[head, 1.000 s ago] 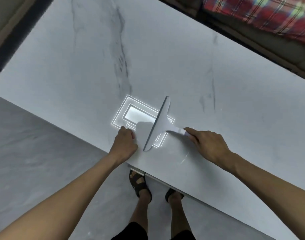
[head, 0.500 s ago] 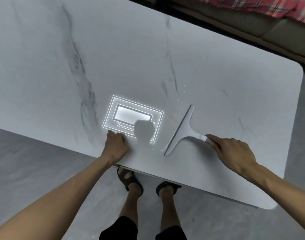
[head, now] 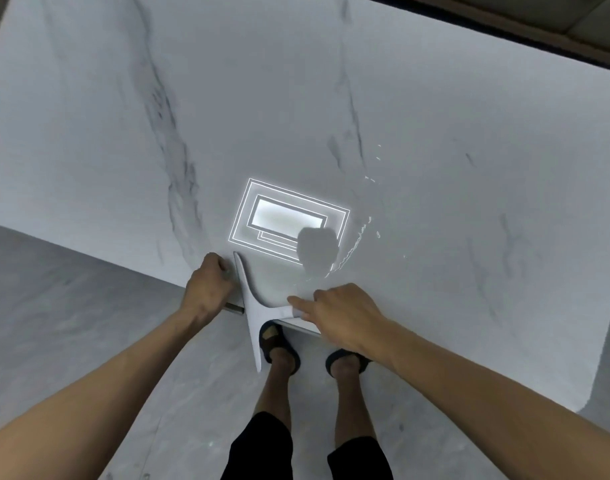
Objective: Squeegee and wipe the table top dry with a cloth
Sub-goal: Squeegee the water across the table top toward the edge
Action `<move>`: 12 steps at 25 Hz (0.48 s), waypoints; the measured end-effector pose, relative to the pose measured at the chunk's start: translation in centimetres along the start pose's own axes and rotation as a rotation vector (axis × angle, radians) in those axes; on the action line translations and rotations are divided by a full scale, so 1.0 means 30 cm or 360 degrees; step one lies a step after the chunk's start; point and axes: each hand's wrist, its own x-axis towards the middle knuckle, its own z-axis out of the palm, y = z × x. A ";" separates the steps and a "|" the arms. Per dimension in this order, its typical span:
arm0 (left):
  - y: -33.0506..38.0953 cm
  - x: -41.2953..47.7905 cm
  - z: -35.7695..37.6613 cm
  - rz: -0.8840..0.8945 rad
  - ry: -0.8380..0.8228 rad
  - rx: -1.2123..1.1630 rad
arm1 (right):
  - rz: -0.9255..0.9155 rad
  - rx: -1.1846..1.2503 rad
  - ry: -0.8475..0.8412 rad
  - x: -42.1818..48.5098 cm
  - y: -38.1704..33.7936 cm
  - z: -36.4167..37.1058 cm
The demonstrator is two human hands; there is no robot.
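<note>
A white marble table top [head: 331, 98] fills the view. The white squeegee [head: 251, 311] lies across the table's near edge, its blade half over the floor. My right hand [head: 341, 315] grips its handle. At the near edge, just left of the blade's far tip, rests my left hand [head: 208, 289] with its fingers curled. A trail of water drops [head: 357, 242] glints on the table right of a bright ceiling-lamp reflection [head: 288, 221]. No cloth is in view.
A grey tiled floor [head: 71, 323] lies below the table's near edge, with my two sandalled feet [head: 279, 344] close under it. A dark strip and a sofa base [head: 539, 26] run beyond the far edge. The table's rounded right corner [head: 587, 393] is near.
My right hand has pulled the squeegee left and toward me, from the table's right part to the near edge beside my left hand. The blade now overhangs the edge.
</note>
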 end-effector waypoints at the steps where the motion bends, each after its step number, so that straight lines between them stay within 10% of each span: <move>1: -0.001 -0.005 0.011 0.0059 -0.0021 0.0020 | 0.0006 -0.0015 0.0002 -0.008 0.024 0.005; 12: 0.115 0.007 0.154 0.0169 -0.0386 0.0317 | 0.0505 0.0083 -0.0027 -0.516 0.459 -0.020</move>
